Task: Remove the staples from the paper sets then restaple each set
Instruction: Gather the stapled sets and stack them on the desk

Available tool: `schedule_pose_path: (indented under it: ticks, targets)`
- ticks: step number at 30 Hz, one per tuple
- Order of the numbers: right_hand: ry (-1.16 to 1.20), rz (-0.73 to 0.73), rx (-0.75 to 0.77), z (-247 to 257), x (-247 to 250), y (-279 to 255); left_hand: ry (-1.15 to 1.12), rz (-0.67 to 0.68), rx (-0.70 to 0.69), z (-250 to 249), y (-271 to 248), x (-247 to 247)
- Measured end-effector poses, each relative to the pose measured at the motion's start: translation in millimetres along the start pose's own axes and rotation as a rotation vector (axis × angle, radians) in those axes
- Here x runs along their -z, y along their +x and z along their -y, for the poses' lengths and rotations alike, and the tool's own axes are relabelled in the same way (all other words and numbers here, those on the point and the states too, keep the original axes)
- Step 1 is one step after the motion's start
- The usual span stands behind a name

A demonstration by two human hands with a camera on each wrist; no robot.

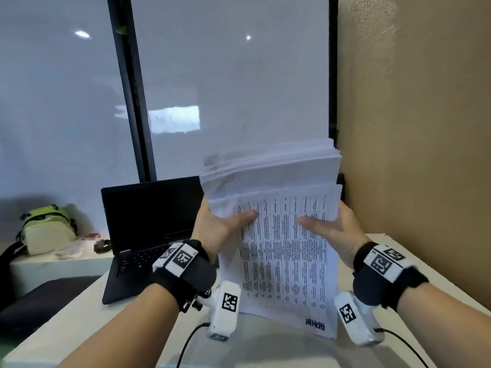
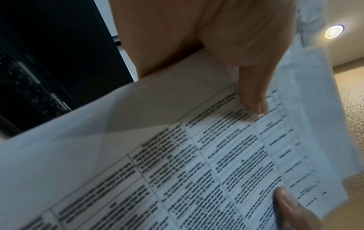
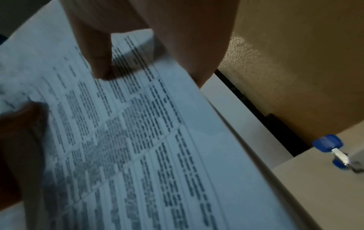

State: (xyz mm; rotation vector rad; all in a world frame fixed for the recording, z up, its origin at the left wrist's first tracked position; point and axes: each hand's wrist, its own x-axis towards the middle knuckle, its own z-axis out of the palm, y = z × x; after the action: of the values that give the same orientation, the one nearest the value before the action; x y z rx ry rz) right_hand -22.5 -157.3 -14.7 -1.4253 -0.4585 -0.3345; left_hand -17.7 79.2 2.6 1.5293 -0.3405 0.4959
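Both hands are holding the paper stack upright over the table, just right of the laptop. Left hand is gripping the stack's left edge, thumb across the printed front page; right hand is mirroring it on the right edge. Blue staple remover is lying on the table right of the stack, untouched. No staples visible either way, so progress is looking early: likely still sorting sets, pulling and restapling all left.
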Motion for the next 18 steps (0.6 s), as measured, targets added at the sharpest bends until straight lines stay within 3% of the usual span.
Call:
schedule_pose_path:
  ticks: [4,8,10,15,18]
  targets:
    - [-0.077,-0.200,0.080,-0.6,-16.5,1.5,0.002,-0.061,0.000,-1.1,-5.0,-8.7]
    - [-0.175,-0.363,0.192,13.7,-31.8,14.2,0.042,-0.222,-0.113,-22.2,3.0,-27.2]
    - [-0.203,-0.320,0.182,19.9,-27.7,16.4,-0.027,-0.213,-0.106,-23.9,6.2,-26.7]
    - [-0.116,-0.191,0.010,9.7,-3.7,6.9,-0.058,-0.078,0.070,3.1,-3.2,-8.7]
    - [-0.116,-0.137,-0.013,4.6,1.1,4.1,-0.067,-0.025,0.039,5.7,-5.8,-8.4]
